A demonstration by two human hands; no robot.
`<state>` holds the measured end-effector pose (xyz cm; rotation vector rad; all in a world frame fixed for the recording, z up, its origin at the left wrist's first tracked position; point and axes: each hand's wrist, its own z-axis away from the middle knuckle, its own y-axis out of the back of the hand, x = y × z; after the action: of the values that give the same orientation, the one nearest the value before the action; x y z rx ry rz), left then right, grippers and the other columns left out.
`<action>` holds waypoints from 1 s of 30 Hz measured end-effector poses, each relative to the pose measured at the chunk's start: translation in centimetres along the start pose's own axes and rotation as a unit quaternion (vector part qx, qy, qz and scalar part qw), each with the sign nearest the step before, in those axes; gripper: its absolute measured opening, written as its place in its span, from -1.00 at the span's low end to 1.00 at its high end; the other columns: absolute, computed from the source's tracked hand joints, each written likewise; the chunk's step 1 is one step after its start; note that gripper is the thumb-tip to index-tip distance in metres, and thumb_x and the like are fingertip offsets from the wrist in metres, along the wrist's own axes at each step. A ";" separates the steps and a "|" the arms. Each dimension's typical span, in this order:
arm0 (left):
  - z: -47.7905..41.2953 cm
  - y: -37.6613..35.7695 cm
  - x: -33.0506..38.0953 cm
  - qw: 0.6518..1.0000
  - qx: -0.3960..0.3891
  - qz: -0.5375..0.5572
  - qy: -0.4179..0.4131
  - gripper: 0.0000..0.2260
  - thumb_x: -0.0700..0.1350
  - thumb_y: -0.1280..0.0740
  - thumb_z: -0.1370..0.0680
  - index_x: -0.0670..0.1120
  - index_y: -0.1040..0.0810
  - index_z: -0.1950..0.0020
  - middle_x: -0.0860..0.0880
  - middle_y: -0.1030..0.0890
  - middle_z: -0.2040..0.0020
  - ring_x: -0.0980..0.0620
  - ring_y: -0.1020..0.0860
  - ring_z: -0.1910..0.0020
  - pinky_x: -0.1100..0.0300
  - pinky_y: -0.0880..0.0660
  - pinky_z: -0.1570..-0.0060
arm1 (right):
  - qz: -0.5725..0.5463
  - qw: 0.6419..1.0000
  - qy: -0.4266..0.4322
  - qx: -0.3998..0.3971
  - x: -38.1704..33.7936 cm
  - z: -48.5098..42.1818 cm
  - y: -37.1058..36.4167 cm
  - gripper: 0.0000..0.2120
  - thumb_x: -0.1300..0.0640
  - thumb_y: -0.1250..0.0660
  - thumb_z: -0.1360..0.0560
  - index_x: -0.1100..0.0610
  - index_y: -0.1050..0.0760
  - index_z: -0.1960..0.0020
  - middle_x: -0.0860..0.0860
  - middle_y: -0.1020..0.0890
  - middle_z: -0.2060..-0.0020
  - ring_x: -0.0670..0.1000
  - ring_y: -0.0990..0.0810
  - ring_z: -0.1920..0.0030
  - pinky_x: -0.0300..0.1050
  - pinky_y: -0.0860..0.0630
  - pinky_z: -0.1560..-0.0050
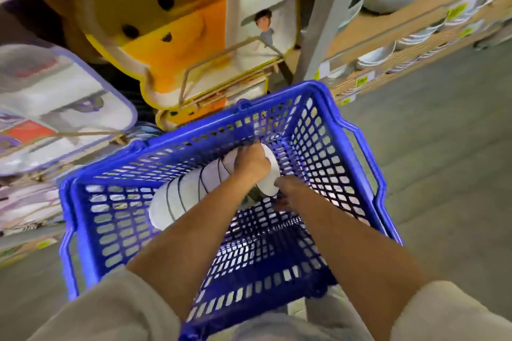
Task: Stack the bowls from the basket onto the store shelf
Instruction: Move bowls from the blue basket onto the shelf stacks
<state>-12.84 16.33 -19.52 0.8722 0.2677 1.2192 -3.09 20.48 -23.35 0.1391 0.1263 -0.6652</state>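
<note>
A blue mesh basket (357, 147) stands on the floor below me. Inside it lies a row of several white bowls with dark rims (188, 188), nested on their side and running from lower left to upper right. My left hand (250, 162) grips the top of the bowl at the right end of the row. My right hand (291, 191) reaches under that same end, its fingers curled against the lowest part of the last bowl. The fingertips of both hands are hidden behind the bowls.
Store shelves (415, 33) with stacked bowls and plates and yellow price tags run along the upper right. Yellow-orange character trays (166, 36) and white lilac-rimmed trays (55, 97) fill racks at the upper left. Grey floor (443, 160) surrounds the basket.
</note>
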 end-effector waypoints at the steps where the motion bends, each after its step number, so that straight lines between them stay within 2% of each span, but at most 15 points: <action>1: -0.3 -0.4 0.3 1.000 0.008 -0.012 0.003 -0.54 -0.23 -0.27 -0.56 -0.24 -0.28 -0.45 -0.26 -0.50 -0.29 -0.24 -0.47 -0.25 0.00 -0.45 -0.12 | -0.013 1.000 0.000 -0.002 0.0 -0.6 -0.2 -0.66 0.27 -0.12 -0.61 0.32 -0.33 -0.36 0.29 -0.45 -0.17 0.24 -0.49 -0.16 0.26 -0.45 -0.23; 3: -0.8 -1.0 0.7 0.999 0.025 -0.021 0.006 -0.53 -0.30 -0.25 -0.54 -0.25 -0.28 -0.45 -0.25 -0.44 -0.35 -0.22 -0.39 -0.34 0.04 -0.35 -0.28 | -0.048 0.999 0.000 -0.009 0.0 -1.5 -0.7 -0.66 0.29 -0.12 -0.61 0.31 -0.34 -0.37 0.33 -0.48 -0.23 0.27 -0.51 -0.15 0.26 -0.49 -0.15; 7: -1.0 -1.9 0.4 0.998 0.067 -0.004 0.005 -0.51 -0.34 -0.25 -0.53 -0.23 -0.26 -0.46 -0.19 -0.37 -0.42 -0.14 -0.27 -0.43 0.10 -0.23 -0.38 | -0.067 0.998 0.001 -0.013 0.2 -3.0 -1.1 -0.67 0.33 -0.12 -0.61 0.29 -0.35 -0.36 0.34 -0.46 -0.29 0.34 -0.49 -0.25 0.21 -0.51 0.10; 9: -0.8 -2.2 -0.3 0.996 0.084 0.020 -0.001 -0.47 -0.38 -0.23 -0.52 -0.19 -0.25 -0.49 -0.15 -0.35 -0.45 -0.12 -0.26 -0.45 0.10 -0.24 -0.39 | -0.066 0.998 -0.003 -0.006 0.2 -3.4 -1.1 -0.68 0.37 -0.11 -0.60 0.29 -0.35 -0.34 0.34 -0.46 -0.28 0.35 -0.48 -0.24 0.20 -0.54 0.18; 11: -0.5 -2.2 -0.9 0.994 0.095 0.044 -0.007 -0.42 -0.40 -0.24 -0.50 -0.14 -0.25 -0.50 -0.13 -0.36 -0.45 -0.12 -0.30 -0.43 0.07 -0.30 -0.36 | -0.053 0.999 0.001 -0.002 0.1 -3.2 -1.2 -0.69 0.40 -0.11 -0.59 0.30 -0.36 -0.32 0.35 -0.48 -0.25 0.36 -0.51 -0.20 0.12 -0.59 0.46; 12: -0.4 -2.1 -1.1 0.994 0.094 0.051 -0.009 -0.41 -0.40 -0.25 -0.50 -0.12 -0.25 -0.51 -0.13 -0.36 -0.46 -0.13 -0.32 -0.43 0.06 -0.32 -0.35 | -0.045 0.999 0.005 -0.001 0.1 -3.0 -1.2 -0.69 0.41 -0.12 -0.58 0.31 -0.36 -0.31 0.36 -0.49 -0.23 0.36 -0.52 -0.17 0.09 -0.57 0.53; 13: -0.3 -1.9 -1.3 0.994 0.089 0.054 -0.011 -0.39 -0.40 -0.25 -0.50 -0.10 -0.24 -0.52 -0.12 -0.35 -0.47 -0.13 -0.33 -0.42 0.06 -0.32 -0.35 | -0.034 0.999 0.009 -0.001 -0.1 -2.6 -1.1 -0.68 0.41 -0.12 -0.58 0.32 -0.36 -0.32 0.35 -0.50 -0.20 0.35 -0.54 -0.14 0.10 -0.57 0.50; 16: 0.3 -1.1 -1.4 0.995 0.073 0.069 -0.007 -0.37 -0.40 -0.25 -0.49 -0.07 -0.24 -0.52 -0.11 -0.35 -0.47 -0.13 -0.35 -0.41 0.05 -0.34 -0.34 | -0.007 1.000 0.021 -0.007 -0.4 -1.3 -0.2 -0.67 0.41 -0.07 -0.59 0.31 -0.33 -0.34 0.34 -0.48 -0.22 0.32 -0.53 -0.09 0.16 -0.54 0.23; 19: 1.4 -0.2 -1.3 0.993 0.076 0.090 -0.016 -0.36 -0.43 -0.24 -0.47 -0.07 -0.25 -0.51 -0.11 -0.37 -0.45 -0.14 -0.38 -0.39 0.01 -0.38 -0.31 | 0.019 0.999 0.040 -0.014 -0.8 0.2 0.9 -0.67 0.42 -0.06 -0.59 0.32 -0.32 -0.34 0.33 -0.48 -0.21 0.28 -0.52 0.04 0.14 -0.54 0.19; 21: 2.3 0.4 -1.2 0.989 0.090 0.111 -0.027 -0.38 -0.43 -0.22 -0.48 -0.09 -0.25 -0.52 -0.11 -0.36 -0.46 -0.14 -0.37 -0.40 0.02 -0.35 -0.34 | 0.018 0.998 0.054 -0.013 -1.2 1.3 1.6 -0.68 0.42 -0.06 -0.59 0.32 -0.34 -0.32 0.30 -0.50 -0.17 0.30 -0.54 -0.02 0.18 -0.56 0.12; 24: 3.9 1.3 -1.5 0.978 0.128 0.161 -0.040 -0.42 -0.42 -0.20 -0.50 -0.11 -0.27 -0.51 -0.12 -0.37 -0.47 -0.13 -0.37 -0.41 0.04 -0.32 -0.37 | 0.027 0.997 0.078 -0.005 -1.7 3.4 2.4 -0.66 0.43 -0.08 -0.57 0.31 -0.35 -0.32 0.29 -0.49 -0.22 0.31 -0.54 -0.15 0.20 -0.59 0.01; 25: 4.5 1.6 -1.6 0.972 0.140 0.185 -0.042 -0.43 -0.42 -0.20 -0.50 -0.13 -0.28 -0.50 -0.13 -0.37 -0.46 -0.13 -0.36 -0.41 0.06 -0.30 -0.38 | 0.025 0.996 0.083 -0.010 -1.8 4.2 2.6 -0.65 0.43 -0.08 -0.57 0.30 -0.35 -0.33 0.28 -0.49 -0.24 0.30 -0.54 -0.17 0.17 -0.61 0.03; 27: 5.9 1.9 -1.8 0.956 0.158 0.245 -0.036 -0.44 -0.42 -0.21 -0.50 -0.15 -0.30 -0.50 -0.14 -0.37 -0.46 -0.12 -0.35 -0.42 0.11 -0.25 -0.40 | 0.012 0.995 0.092 -0.021 -2.0 6.0 2.9 -0.65 0.42 -0.08 -0.57 0.29 -0.36 -0.33 0.25 -0.49 -0.26 0.27 -0.54 -0.18 0.05 -0.66 0.21; 29: 7.3 2.3 -1.7 0.935 0.165 0.315 -0.004 -0.46 -0.38 -0.23 -0.52 -0.16 -0.29 -0.50 -0.16 -0.40 -0.43 -0.14 -0.37 -0.40 0.09 -0.29 -0.38 | -0.008 0.994 0.109 -0.014 -2.1 7.7 3.2 -0.66 0.41 -0.08 -0.58 0.29 -0.36 -0.33 0.24 -0.49 -0.27 0.28 -0.55 -0.17 -0.05 -0.64 0.42; 30: 8.1 2.4 -1.5 0.923 0.164 0.349 0.014 -0.48 -0.35 -0.24 -0.53 -0.15 -0.29 -0.49 -0.16 -0.43 -0.41 -0.15 -0.40 -0.37 0.07 -0.33 -0.34 | -0.018 0.993 0.118 -0.011 -2.1 8.5 3.2 -0.66 0.40 -0.08 -0.58 0.30 -0.36 -0.33 0.24 -0.50 -0.27 0.28 -0.57 -0.15 -0.07 -0.63 0.45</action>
<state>-10.18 11.62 -12.89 1.3045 0.1888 1.8840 -2.12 22.83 -14.38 0.1953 0.3647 -0.6819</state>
